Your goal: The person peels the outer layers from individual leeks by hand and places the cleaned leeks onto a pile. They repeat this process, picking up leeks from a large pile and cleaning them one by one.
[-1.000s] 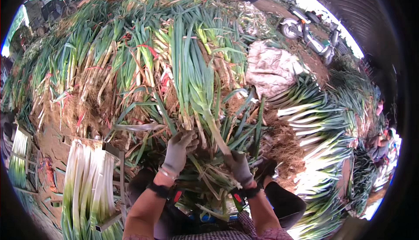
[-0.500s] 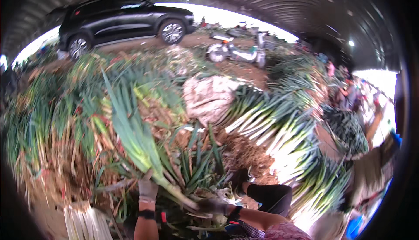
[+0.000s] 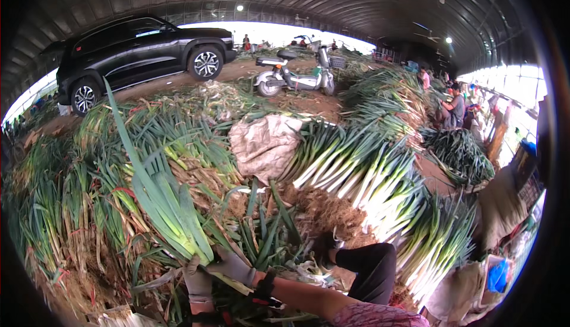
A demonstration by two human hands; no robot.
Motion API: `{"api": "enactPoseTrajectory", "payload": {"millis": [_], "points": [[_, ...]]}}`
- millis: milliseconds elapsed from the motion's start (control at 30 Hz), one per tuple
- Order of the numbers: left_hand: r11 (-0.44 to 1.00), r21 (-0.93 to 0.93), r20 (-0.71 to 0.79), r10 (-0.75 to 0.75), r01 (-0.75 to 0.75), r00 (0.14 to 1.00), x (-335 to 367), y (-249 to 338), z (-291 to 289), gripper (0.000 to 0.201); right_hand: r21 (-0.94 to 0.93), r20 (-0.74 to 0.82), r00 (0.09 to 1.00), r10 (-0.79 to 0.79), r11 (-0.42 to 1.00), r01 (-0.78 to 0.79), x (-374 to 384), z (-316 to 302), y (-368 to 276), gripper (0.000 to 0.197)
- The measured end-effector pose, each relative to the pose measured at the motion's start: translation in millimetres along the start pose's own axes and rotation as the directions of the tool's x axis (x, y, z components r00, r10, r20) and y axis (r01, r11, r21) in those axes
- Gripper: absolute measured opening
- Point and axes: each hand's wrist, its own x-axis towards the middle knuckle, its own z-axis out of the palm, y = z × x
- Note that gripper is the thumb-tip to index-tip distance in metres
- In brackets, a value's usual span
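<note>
A large leek (image 3: 171, 211) with broad green leaves slants up and to the left in front of me. Its pale stalk runs down between my hands. My left hand (image 3: 198, 282), in a grey glove, is closed round the stalk just below the leaves. Right beside it, my right hand (image 3: 235, 266), also gloved, has its fingers closed on the same leek; my hands partly hide the grip. Cut leaves and peelings (image 3: 270, 238) lie just beyond my hands. Below my left hand, white stalk ends (image 3: 119, 316) show at the lower edge.
Bundled unpeeled leeks (image 3: 65, 202) pile up at left. Cleaned leeks (image 3: 380, 178) lie in rows at right, near a pale sack (image 3: 264, 146) and loose soil (image 3: 329, 208). My bent leg (image 3: 374, 270) is at right. Behind stand a scooter (image 3: 297, 76), a black car (image 3: 142, 54) and a seated person (image 3: 456, 107).
My right hand has moved from the root end up along the stalk to beside my left hand. The leek stays in my left hand. The whole view has shifted slightly.
</note>
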Motion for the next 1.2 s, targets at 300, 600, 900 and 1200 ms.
{"api": "enactPoseTrajectory", "payload": {"millis": [300, 600, 900, 1200], "points": [[0.973, 0.229, -0.11, 0.057, -0.031, 0.992, -11, -1, 4, 0.032, 0.018, 0.07, 0.968, 0.24, 0.97, -0.242, -10, 11, 18, 0.055], [0.941, 0.338, -0.363, 0.144, -0.014, 0.921, 17, -13, -44, 0.041, -0.348, 0.12, 0.942, 0.312, 0.902, -0.254, -100, -50, 57, 0.049], [0.993, -0.044, -0.083, -0.117, 0.114, 0.99, 14, -4, -50, 0.038, -0.729, 0.448, 0.724, 0.524, 0.683, -0.043, -107, -137, 58, 0.055], [0.953, -0.099, 0.075, -0.28, 0.287, 0.957, 4, 1, -7, 0.051, -0.599, 0.113, 0.915, 0.386, 0.762, -0.247, -55, -22, -12, 0.052]]}}
